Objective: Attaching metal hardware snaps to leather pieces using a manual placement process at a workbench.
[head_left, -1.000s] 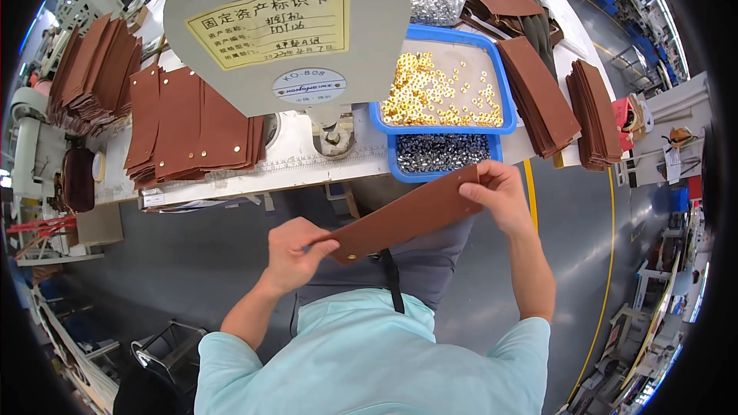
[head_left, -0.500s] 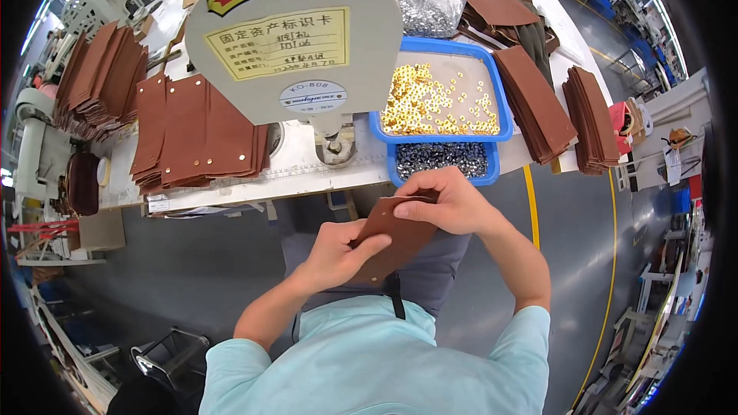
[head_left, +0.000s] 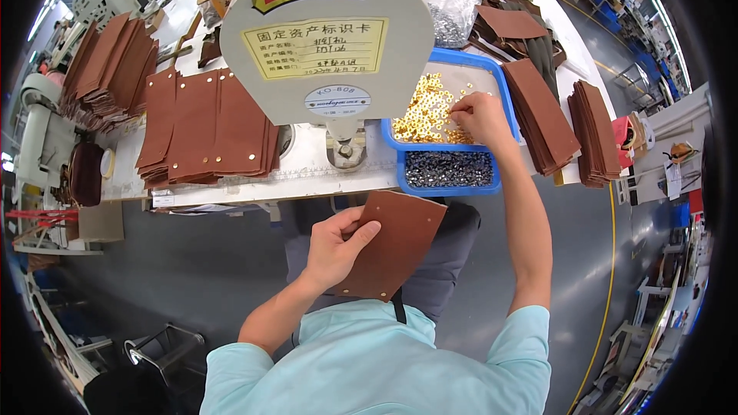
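My left hand point(head_left: 337, 246) grips a brown leather panel point(head_left: 400, 246) by its left edge, thumb on top, over my lap. Small gold fasteners show near the panel's lower corners, and a small mark sits near its upper right corner. At the right, my right hand point(head_left: 483, 117) reaches into a blue tray point(head_left: 505, 96) of small gold ring-shaped fasteners point(head_left: 419, 111). Its fingertips are pinched together just over the gold pieces; whether one is between them is too small to tell. A lower blue bin holds dark metal fasteners point(head_left: 448, 169).
A pale press machine point(head_left: 323, 31) stands before me at the table's front. Left of it lie leather panels with gold fasteners point(head_left: 201, 127) and a taller stack point(head_left: 111, 69). Right of the tray are two more stacks point(head_left: 538, 115). Behind it sits a clear bag of metal pieces point(head_left: 448, 23).
My right hand has let go of the leather panel and moved up and right into the tray of gold fasteners. The panel, still in my left hand, now faces up more fully.
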A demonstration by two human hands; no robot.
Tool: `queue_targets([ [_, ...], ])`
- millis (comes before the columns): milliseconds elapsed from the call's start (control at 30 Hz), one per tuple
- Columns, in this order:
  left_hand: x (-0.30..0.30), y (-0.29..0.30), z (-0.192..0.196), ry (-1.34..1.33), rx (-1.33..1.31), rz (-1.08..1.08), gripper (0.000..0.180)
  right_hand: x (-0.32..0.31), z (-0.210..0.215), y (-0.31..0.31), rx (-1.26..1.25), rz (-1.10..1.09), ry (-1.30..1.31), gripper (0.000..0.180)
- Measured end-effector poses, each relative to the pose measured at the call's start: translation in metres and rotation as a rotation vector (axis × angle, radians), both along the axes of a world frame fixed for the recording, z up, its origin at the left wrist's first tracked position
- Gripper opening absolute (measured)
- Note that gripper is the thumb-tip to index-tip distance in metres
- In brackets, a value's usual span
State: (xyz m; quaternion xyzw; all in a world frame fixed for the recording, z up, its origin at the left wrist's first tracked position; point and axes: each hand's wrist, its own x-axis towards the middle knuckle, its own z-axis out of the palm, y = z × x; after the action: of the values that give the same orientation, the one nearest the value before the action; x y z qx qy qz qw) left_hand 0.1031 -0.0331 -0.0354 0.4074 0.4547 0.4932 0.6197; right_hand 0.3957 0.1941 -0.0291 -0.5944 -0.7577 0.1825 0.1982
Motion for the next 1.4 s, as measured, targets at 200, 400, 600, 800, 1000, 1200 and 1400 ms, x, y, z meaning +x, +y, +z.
queue_targets([
  [200,-0.008,0.006,-0.009,0.117,0.0,-0.068,0.03,0.0,0.006,-0.002,0.07,-0.024,-0.124,0.022],
  [400,0.002,0.007,-0.003,-0.01,0.021,-0.032,0.033,0.0,-0.002,-0.011,0.178,-0.036,-0.179,0.027],
  [600,0.003,0.011,-0.015,-0.058,-0.009,-0.027,0.031,-0.002,-0.006,-0.035,0.446,-0.076,0.135,0.022],
  [800,0.006,0.01,-0.017,-0.139,-0.059,-0.039,0.034,-0.077,0.031,-0.161,0.308,0.182,0.449,0.02],
  [1000,0.011,0.011,-0.008,-0.18,-0.091,-0.125,0.036,-0.091,0.008,-0.18,0.419,0.289,0.392,0.029],
  [1200,0.01,0.005,-0.004,0.001,0.006,-0.144,0.035,-0.091,0.017,-0.184,0.227,0.178,0.494,0.03],
  [1400,0.006,0.003,-0.001,0.256,0.084,-0.142,0.029,-0.06,0.021,-0.164,-0.121,0.272,0.553,0.022],
])
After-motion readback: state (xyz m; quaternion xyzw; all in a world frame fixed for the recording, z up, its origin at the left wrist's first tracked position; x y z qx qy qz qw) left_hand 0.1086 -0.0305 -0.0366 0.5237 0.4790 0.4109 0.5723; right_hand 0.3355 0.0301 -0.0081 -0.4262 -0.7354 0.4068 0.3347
